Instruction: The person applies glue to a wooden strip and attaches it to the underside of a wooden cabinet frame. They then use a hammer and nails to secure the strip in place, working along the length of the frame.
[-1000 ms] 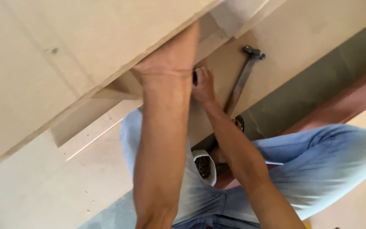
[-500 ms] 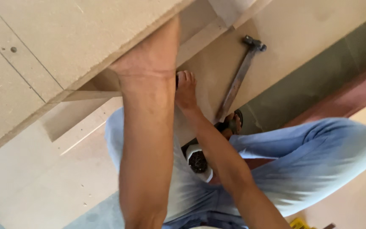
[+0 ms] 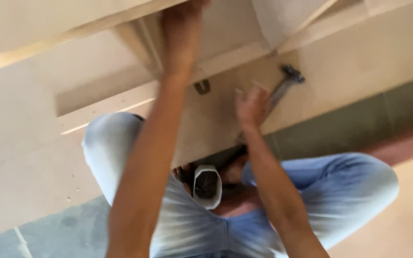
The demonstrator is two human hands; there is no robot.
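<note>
Upper panel: a pale beige fibreboard panel [image 3: 48, 24] slants across the top of the view, its lower edge raised above the flat board beneath it.
Left hand: the left hand [image 3: 182, 33] reaches up to that panel's lower edge and touches it; the fingertips run out of sight at the top, so whether they are curled or flat cannot be told.
Right hand: the right hand [image 3: 252, 105] hovers below and to the right of the panel, fingers loosely spread and holding nothing, blurred.
Bracket: a small dark metal bracket [image 3: 202, 86] sits just under the panel's edge, between the two hands, touching neither.
Hammer: a steel claw hammer with a dark handle [image 3: 283, 86] lies on the flat board just beyond the right hand, head pointing away from the panel's edge.
Flat board: a wide pale fibreboard sheet [image 3: 359, 57] lies under the panel, on the floor.
Cup: a white paper cup of dark small parts [image 3: 207, 185] stands below the panel, between the person's knees in light blue jeans [image 3: 340, 191].
Floor: grey-green tiles [image 3: 340, 134] beside the flat board.
</note>
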